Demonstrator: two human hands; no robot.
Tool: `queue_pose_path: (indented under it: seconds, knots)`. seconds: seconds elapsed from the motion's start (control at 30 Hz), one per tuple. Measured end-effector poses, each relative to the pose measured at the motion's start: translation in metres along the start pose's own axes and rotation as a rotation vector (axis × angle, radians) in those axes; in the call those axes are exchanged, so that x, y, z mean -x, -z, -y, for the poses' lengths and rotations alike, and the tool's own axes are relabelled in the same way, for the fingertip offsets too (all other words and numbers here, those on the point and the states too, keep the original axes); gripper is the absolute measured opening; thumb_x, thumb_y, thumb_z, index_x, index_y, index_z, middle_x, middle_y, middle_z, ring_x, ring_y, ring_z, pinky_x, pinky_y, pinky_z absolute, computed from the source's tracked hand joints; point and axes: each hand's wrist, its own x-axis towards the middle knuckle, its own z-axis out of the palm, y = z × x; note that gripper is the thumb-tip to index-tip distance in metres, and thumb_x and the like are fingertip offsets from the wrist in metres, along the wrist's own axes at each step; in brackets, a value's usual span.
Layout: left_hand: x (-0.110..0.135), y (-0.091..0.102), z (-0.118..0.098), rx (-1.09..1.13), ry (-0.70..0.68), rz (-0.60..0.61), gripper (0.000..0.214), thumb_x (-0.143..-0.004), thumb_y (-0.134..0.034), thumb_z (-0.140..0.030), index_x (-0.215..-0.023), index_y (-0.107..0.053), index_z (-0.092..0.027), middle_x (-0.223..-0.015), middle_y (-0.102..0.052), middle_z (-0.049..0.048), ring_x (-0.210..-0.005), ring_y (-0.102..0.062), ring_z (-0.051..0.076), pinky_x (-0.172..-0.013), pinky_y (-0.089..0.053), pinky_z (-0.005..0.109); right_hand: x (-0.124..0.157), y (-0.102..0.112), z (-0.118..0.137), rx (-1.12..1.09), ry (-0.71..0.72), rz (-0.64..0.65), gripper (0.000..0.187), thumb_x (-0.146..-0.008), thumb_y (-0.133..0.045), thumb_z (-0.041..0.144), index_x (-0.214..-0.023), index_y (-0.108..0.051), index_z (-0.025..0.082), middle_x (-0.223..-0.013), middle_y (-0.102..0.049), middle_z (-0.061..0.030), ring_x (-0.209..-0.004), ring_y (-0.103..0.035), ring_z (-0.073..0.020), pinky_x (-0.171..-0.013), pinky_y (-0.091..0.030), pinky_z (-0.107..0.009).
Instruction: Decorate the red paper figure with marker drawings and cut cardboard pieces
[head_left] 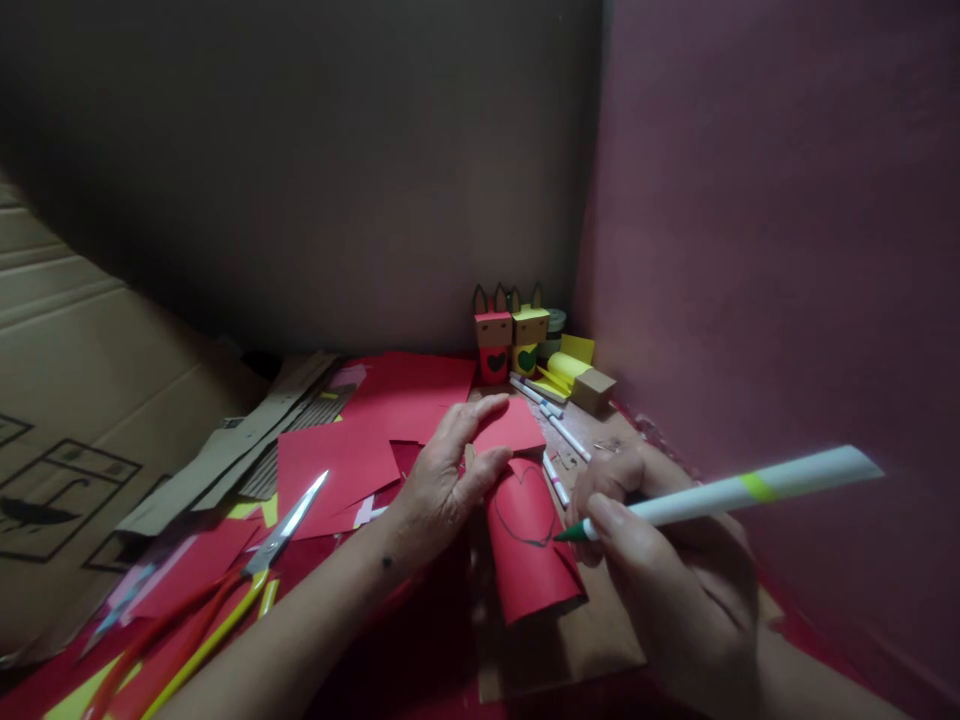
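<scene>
My left hand (450, 475) is closed on the top of a red paper roll (529, 545) that lies on a piece of cardboard (570, 640), thumb pressing its upper edge. A dark heart outline is drawn on the roll. My right hand (667, 555) grips a white marker with a green tip (720, 492); the tip touches the heart's right side. A red paper square (510, 425) lies under my left fingers.
Scissors with orange and yellow handles (255, 565) lie at the left among red paper sheets (337, 465). Two small paper box figures (510, 335) stand at the back by yellow paper, a brown box (592, 388) and loose markers (551, 420). A cardboard box (67, 400) is at the left, a wall at the right.
</scene>
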Motion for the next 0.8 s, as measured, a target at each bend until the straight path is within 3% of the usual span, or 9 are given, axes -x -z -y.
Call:
queue_pose_path:
  seconds: [0.33,0.8]
  knots:
    - [0.0008,-0.0005,0.0016,0.001,-0.005,0.001,0.043,-0.095,-0.048,-0.044,-0.135,-0.048,-0.028,-0.138,-0.051,0.0060,-0.129,-0.045,0.024,-0.109,-0.036,0.040,0.0002,0.0015,-0.0014,0.013,0.011,0.096,0.022,-0.096,-0.045,0.017,-0.076,-0.049,0.022,-0.067,-0.047,0.0026,-0.063,-0.045,-0.0136,-0.059,-0.035,-0.030]
    - [-0.0003,-0.0004,0.0024,-0.003,-0.016,0.012,0.045,-0.096,-0.048,-0.045,-0.136,-0.046,-0.024,-0.137,-0.050,0.0062,-0.129,-0.045,0.021,-0.108,-0.036,0.035,-0.0019,-0.0007,-0.0036,0.048,0.035,0.057,0.022,-0.096,-0.046,0.015,-0.075,-0.049,0.022,-0.068,-0.044,0.0034,-0.064,-0.044,-0.0128,-0.062,-0.035,-0.029]
